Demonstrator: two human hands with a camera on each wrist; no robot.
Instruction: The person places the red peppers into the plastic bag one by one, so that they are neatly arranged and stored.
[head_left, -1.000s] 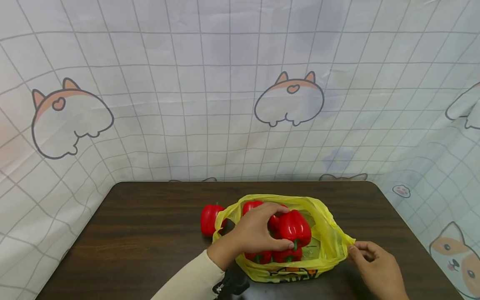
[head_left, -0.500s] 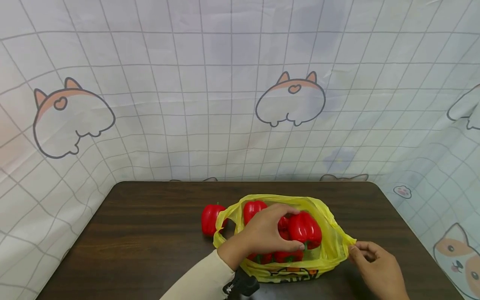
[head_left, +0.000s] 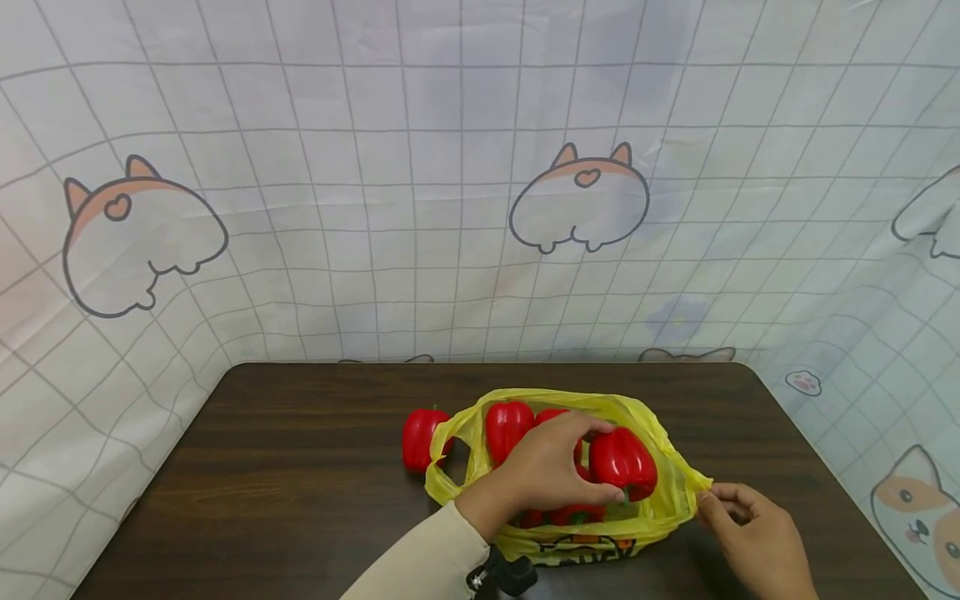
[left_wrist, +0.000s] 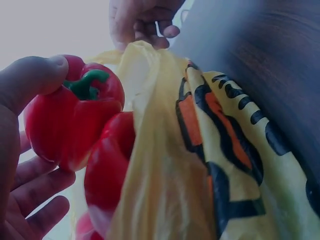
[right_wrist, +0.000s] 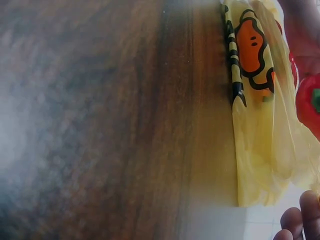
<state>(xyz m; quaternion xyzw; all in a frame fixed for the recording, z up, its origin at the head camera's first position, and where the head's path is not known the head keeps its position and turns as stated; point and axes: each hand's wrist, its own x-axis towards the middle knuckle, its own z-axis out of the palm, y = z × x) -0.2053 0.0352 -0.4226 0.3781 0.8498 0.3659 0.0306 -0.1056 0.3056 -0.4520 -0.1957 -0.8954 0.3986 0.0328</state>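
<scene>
In the head view my left hand (head_left: 542, 467) reaches over the mouth of a yellow plastic bag (head_left: 663, 500). It grips a red bell pepper (head_left: 624, 460) between thumb and fingers, inside the bag's opening near its right side. The left wrist view shows the thumb beside the green stem of that pepper (left_wrist: 75, 112). Several other red bell peppers (head_left: 507, 427) lie in the bag, partly hidden by my hand. My right hand (head_left: 757, 533) pinches the bag's right corner between thumb and fingertips.
One more red bell pepper (head_left: 422, 440) stands on the dark wooden table (head_left: 300, 467), just left of the bag and outside it. A bag handle loop (head_left: 442, 479) lies on the left side. Behind the table hangs a white gridded cloth (head_left: 420, 208) with cartoon dogs.
My left hand has moved to the right with the bell pepper, showing more of the peppers at the bag's left. The right hand keeps its pinch on the corner and stays put.
</scene>
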